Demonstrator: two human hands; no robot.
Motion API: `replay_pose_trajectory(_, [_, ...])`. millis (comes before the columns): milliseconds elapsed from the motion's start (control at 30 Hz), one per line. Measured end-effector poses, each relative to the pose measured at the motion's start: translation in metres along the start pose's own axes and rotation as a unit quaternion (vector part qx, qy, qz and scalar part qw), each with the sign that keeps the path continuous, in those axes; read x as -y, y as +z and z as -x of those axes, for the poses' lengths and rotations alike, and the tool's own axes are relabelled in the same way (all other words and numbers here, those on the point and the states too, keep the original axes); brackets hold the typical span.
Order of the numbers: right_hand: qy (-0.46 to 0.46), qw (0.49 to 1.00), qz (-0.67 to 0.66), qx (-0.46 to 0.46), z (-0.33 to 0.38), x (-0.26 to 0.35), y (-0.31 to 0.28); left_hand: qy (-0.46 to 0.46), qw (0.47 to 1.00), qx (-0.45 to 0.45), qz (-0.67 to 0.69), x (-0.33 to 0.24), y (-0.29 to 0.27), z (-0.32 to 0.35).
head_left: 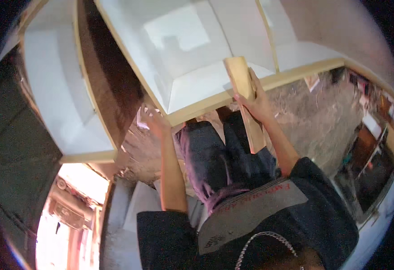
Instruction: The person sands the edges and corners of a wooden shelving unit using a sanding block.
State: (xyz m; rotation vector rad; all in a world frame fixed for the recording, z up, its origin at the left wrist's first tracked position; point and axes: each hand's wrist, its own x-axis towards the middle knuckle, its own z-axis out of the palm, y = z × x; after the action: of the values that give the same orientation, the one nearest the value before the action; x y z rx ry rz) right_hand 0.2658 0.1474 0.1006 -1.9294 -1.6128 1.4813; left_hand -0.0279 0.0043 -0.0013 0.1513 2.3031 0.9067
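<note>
My right hand (256, 102) is wrapped round a short flat length of pale yellow wood (238, 75). The wood stands nearly lengthwise before me, its upper end overlapping the front edge of a big white-lined box-like cabinet (197, 90). A narrow wooden edging (203, 108) runs along the cabinet's rim. By the near left corner of that rim is my left hand (155, 120), its fingers apart and nothing seen in them. Whether the left fingers touch the corner, I cannot tell.
Another white-lined box section (59, 81) with wooden edging stands at the left, a dark gap between the two. Under my legs lies a dirt floor (305, 108) with scraps. Assorted clutter (363, 148) lines the right side. A bright doorway (73, 216) shows a parked vehicle at lower left.
</note>
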Motion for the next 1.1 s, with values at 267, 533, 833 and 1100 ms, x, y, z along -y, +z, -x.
replay_pose_trajectory(267, [0.004,0.984,0.144,0.106,0.026,0.050,0.058,-0.181,0.928,0.029,0.326,0.021,-0.006,-0.024])
replay_pose_trajectory(533, [0.010,0.975,0.170,0.142,0.048,0.088,0.150,-0.255,0.905,0.169,0.295,0.065,-0.041,-0.052])
replay_pose_trajectory(833, [0.073,0.930,0.291,0.212,0.051,0.120,0.196,-0.256,0.909,0.237,0.228,0.060,-0.045,-0.068])
replay_pose_trajectory(1100, [0.056,0.921,0.324,0.208,0.060,0.111,0.196,-0.030,0.933,0.332,0.138,0.116,-0.022,-0.076])
